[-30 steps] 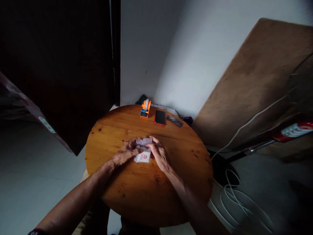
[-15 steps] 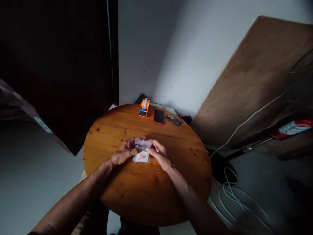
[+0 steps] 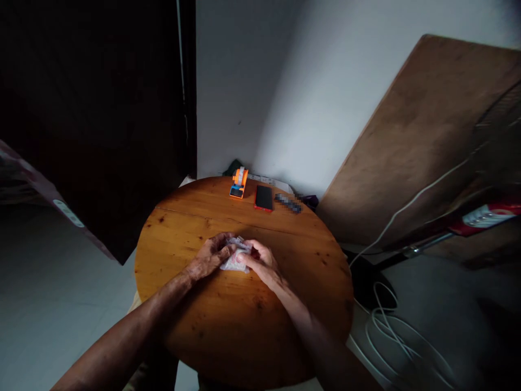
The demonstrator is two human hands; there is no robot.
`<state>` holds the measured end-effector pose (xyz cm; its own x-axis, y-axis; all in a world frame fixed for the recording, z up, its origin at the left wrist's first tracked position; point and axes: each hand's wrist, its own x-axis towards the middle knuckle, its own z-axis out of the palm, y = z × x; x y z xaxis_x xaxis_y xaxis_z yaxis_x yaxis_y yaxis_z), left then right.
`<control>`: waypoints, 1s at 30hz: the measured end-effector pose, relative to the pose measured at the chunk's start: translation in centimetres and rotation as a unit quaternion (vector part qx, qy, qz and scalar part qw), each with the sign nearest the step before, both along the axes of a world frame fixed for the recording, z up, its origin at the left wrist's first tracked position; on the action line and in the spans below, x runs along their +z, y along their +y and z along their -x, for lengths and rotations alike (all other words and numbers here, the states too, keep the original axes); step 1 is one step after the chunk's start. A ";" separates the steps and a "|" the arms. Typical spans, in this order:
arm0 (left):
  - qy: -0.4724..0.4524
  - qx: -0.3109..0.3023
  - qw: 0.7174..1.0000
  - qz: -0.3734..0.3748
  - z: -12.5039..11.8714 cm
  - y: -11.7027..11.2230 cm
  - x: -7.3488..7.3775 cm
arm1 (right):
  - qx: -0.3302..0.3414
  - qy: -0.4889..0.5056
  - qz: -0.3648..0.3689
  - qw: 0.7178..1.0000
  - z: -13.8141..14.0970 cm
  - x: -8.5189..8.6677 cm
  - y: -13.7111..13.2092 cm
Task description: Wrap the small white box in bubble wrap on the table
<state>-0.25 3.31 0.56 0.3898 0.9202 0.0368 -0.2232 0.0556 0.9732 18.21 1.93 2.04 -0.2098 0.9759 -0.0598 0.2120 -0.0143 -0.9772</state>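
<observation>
Both of my hands meet over a small white packet wrapped in bubble wrap [image 3: 235,262] near the middle of the round wooden table [image 3: 244,331]. My left hand [image 3: 209,257] is curled on the packet's left side, fingers closed on the wrap. From the right, my right hand [image 3: 260,262] presses its fingers down over the packet, covering most of it. Only a small part of the packet shows between the hands.
At the table's far edge lie an orange tape dispenser [image 3: 238,183], a dark phone with a red rim [image 3: 264,197] and a small blurred item [image 3: 288,203]. A wooden board [image 3: 423,141] leans on the wall at right. White cables [image 3: 391,331] coil on the floor.
The bubble wrap has been folded down over the white packet, so less of it shows. My right hand has moved left over the packet. The view has tilted slightly.
</observation>
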 end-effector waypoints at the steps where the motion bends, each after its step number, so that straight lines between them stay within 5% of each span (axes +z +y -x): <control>1: 0.002 -0.006 1.000 -0.005 0.0 0.0 0.1 | 0.003 -0.003 0.000 1.000 0.0 0.1 0.0; 9: 0.014 -0.019 1.000 0.004 0.1 -0.1 0.1 | 0.008 -0.071 -0.079 0.994 -0.5 1.2 0.6; 15: 0.022 -0.017 1.000 -0.014 0.1 0.1 -0.3 | -0.022 -0.038 -0.063 0.997 0.4 1.9 2.1; 22: 0.044 0.006 0.999 -0.026 -0.1 -0.1 -0.2 | -0.076 -0.024 -0.124 0.989 1.2 1.0 2.0; 30: 0.084 0.031 0.995 -0.033 -0.1 0.0 0.2 | -0.034 -0.073 -0.198 0.977 1.0 0.4 0.6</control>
